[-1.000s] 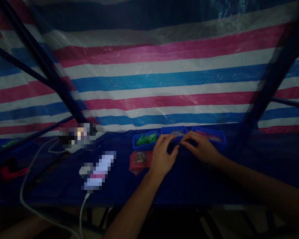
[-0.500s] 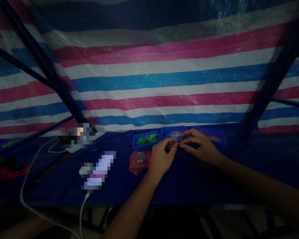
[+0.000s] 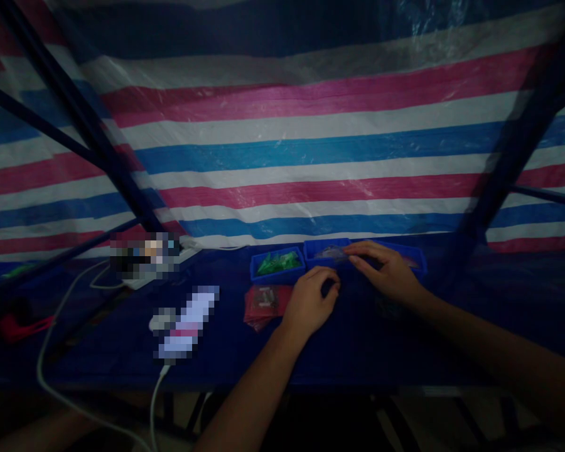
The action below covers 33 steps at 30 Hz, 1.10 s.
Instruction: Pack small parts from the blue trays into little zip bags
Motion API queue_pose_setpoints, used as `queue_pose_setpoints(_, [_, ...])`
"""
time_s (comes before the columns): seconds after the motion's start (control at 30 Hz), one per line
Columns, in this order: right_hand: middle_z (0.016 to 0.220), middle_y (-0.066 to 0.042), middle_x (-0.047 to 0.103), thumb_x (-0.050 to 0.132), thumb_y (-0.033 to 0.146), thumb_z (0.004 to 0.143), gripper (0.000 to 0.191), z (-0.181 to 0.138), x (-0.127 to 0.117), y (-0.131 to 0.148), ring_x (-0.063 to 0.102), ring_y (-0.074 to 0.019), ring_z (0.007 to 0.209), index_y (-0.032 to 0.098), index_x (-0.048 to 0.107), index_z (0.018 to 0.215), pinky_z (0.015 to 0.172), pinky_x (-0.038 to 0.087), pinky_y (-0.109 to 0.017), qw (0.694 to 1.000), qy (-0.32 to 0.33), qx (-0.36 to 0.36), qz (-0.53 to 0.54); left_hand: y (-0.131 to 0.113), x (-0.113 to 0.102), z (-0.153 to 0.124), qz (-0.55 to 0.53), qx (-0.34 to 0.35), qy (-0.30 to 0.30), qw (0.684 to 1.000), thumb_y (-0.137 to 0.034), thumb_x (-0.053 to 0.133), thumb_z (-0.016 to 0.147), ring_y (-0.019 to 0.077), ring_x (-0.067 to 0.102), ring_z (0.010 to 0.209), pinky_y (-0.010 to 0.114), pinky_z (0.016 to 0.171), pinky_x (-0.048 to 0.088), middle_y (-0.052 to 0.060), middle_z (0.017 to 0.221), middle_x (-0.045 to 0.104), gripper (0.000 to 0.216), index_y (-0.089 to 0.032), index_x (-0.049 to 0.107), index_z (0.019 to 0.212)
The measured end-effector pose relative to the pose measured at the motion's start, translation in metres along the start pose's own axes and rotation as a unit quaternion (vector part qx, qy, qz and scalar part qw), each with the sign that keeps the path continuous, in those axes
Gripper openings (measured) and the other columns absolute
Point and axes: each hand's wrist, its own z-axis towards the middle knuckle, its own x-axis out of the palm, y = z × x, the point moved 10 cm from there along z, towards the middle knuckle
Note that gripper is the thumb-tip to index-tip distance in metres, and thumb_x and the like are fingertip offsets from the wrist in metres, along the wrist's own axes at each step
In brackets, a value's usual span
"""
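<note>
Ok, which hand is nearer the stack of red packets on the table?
Left. The left hand rests just right of the red packets, fingers curled. The right hand is farther right, reaching over the middle blue bin.

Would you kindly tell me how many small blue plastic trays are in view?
3, side by side: the left tray holds green pieces, the right hand reaches over the middle tray, and the right tray sits partly hidden behind that hand. No others show.

Shallow blue tray [image 3: 312,260], level at the back of the table [image 3: 358,342], holds pale pieces [image 3: 330,252].
</note>
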Motion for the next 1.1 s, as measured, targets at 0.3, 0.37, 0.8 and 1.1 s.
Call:
queue_pose_setpoints(0.3, [0.146, -0.009, 0.059, 0.066, 0.027, 0.094, 0.023, 0.002, 0.023, 0.003, 0.048, -0.033, 0.141, 0.028, 0.074, 0.116, 0.116, 0.041, -0.06, 0.98, 0.087, -0.116, -0.137, -0.005, 0.027, -0.011, 0.071, 0.054, 0.1, 0.991, -0.03, 0.063, 0.096, 0.0274, 0.063, 0.123, 0.047, 0.11, 0.049, 0.011, 0.128, 0.069, 0.026, -0.021, 0.072, 0.118])
queue_pose_setpoints(0.37, [0.138, -0.009, 0.064, 0.065, 0.026, 0.094, 0.022, 0.004, 0.015, 0.005, 0.052, -0.0317, 0.137, 0.027, 0.073, 0.115, 0.115, 0.042, -0.059, 0.982, 0.058, -0.117, -0.14, -0.02, 0.032, -0.014, 0.079, 0.084, 0.126, 0.985, -0.035, 0.062, 0.097, 0.0281, 0.06, 0.128, 0.047, 0.113, 0.046, 0.011, 0.132, 0.068, 0.031, -0.022, 0.07, 0.124])
queue_pose_setpoints(0.8, [0.112, -0.01, 0.071, 0.061, 0.028, 0.098, 0.017, 0.005, 0.0, 0.013, 0.064, -0.0279, 0.112, 0.025, 0.069, 0.112, 0.102, 0.052, -0.051, 0.985, 0.001, -0.105, -0.137, -0.045, 0.068, -0.024, 0.155, 0.155, 0.23, 0.948, -0.039, 0.056, 0.101, 0.0233, 0.065, 0.119, 0.04, 0.106, 0.048, 0.005, 0.128, 0.072, 0.031, -0.024, 0.067, 0.125])
queue_pose_setpoints(1.1, [0.111, -0.009, 0.072, 0.062, 0.029, 0.097, 0.016, 0.003, -0.003, 0.008, 0.066, -0.0285, 0.109, 0.026, 0.071, 0.11, 0.099, 0.053, -0.049, 0.993, -0.004, -0.072, -0.096, -0.031, 0.047, -0.013, 0.184, 0.119, 0.132, 0.967, -0.016, 0.056, 0.096, 0.022, 0.071, 0.097, 0.038, 0.092, 0.054, 0.005, 0.106, 0.075, 0.026, -0.022, 0.067, 0.119])
